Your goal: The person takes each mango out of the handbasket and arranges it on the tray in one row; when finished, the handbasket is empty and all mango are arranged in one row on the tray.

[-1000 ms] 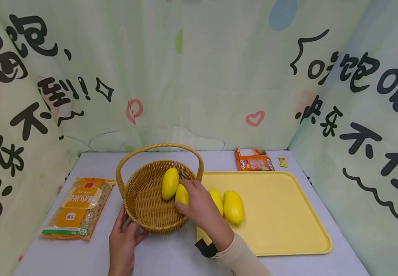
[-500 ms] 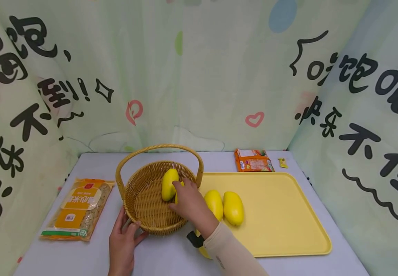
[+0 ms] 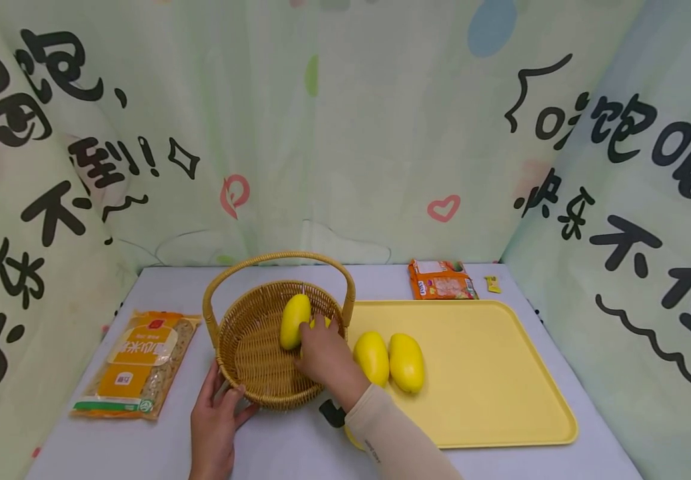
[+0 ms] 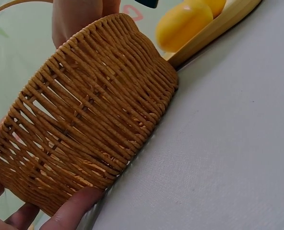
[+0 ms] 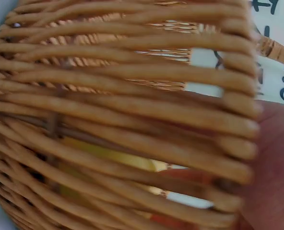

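My left hand (image 3: 218, 420) grips the near left side of a brown wicker basket (image 3: 258, 377) with an arched handle; in the left wrist view its fingers and thumb lie against the woven wall (image 4: 84, 105). Inside the basket my right hand (image 3: 328, 357) holds a yellow mango (image 3: 321, 322), mostly hidden under the fingers. Another mango (image 3: 295, 321) lies in the basket right beside it. The right wrist view looks through the basket weave (image 5: 132, 105), with blurred yellow behind it. Two more mangoes (image 3: 371, 359) lie side by side on a yellow tray (image 3: 489, 373).
A bag of grain (image 3: 135, 363) with an orange label lies left of the basket. Behind the tray are an orange snack packet (image 3: 443, 280) and a small yellow wrapped piece (image 3: 492, 285). Printed curtains (image 3: 345, 133) enclose the table's back and sides.
My right hand has moved left and down into the basket with the mango, which is now mostly covered by the fingers. The left hand stays on the basket.
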Motion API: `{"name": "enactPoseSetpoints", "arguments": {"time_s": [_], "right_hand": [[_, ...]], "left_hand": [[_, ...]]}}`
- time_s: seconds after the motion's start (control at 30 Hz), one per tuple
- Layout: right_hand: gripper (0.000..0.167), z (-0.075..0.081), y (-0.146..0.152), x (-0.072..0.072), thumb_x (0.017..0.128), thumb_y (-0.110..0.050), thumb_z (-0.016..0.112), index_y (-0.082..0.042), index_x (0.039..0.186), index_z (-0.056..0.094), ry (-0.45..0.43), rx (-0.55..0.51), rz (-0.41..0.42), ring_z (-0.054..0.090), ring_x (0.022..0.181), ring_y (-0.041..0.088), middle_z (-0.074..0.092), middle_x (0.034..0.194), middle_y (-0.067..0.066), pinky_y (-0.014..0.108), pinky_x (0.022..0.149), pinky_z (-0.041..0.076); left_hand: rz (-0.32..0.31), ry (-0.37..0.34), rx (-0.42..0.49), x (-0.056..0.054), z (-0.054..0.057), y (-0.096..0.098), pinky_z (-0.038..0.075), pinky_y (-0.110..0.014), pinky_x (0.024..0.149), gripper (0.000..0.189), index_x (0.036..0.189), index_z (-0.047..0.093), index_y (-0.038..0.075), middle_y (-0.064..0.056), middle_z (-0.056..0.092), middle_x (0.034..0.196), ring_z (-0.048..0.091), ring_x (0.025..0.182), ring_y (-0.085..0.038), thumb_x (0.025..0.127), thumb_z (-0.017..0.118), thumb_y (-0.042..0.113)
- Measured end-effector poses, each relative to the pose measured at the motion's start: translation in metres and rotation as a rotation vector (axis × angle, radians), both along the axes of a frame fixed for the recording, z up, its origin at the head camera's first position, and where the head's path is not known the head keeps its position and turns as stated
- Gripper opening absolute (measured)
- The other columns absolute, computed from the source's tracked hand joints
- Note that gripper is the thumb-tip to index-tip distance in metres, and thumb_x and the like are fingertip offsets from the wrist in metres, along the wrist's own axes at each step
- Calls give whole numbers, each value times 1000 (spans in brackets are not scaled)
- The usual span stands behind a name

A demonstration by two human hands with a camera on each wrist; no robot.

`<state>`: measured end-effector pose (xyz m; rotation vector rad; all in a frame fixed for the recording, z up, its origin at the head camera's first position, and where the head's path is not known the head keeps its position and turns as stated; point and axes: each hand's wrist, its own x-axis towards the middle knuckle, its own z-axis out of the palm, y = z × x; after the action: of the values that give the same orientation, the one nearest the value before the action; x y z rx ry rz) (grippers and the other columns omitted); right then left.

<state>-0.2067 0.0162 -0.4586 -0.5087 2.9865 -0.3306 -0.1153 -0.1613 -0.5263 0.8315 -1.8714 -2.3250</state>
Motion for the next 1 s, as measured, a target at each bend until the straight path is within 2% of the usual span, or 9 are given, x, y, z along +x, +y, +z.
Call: {"name": "enactPoseSetpoints", "arguments": {"time_s": [0.3,0.47,0.67,0.8,1.0], "right_hand": [[61,-8,0,0,86,-34,88,-5,134,64,10,32,6,57,125,48,51,143,25,44,78,66],[54,-11,0,-1,85,-33,89,-8,128,68,22,34,14,57,121,46,52,139,23,42,73,65],[53,-11,0,0,83,-33,90,-10,127,71,31,30,12,56,122,44,52,141,22,42,78,65],[55,-11,0,2,80,-30,92,-11,128,70,31,22,12,56,122,44,51,143,22,42,76,65],[59,-13,0,3,80,-30,92,-14,132,69,12,33,17,53,129,46,49,150,23,44,78,66]], "left_hand": [[-3,16,2,1,0,0,66,-45,92,82,172,11,32,-12,17,177,45,148,-38,104,51,9],[-7,22,3,1,0,0,66,-45,92,82,172,11,32,-12,16,177,45,148,-38,104,51,9],[-5,28,8,2,0,0,66,-45,92,81,172,11,31,-11,16,177,45,148,-37,104,51,9],[-8,30,8,2,1,0,66,-44,92,82,172,11,31,-11,16,177,44,149,-37,104,51,10],[-4,25,5,2,1,0,66,-45,92,82,172,11,30,-11,17,177,44,149,-37,104,51,9]]}}
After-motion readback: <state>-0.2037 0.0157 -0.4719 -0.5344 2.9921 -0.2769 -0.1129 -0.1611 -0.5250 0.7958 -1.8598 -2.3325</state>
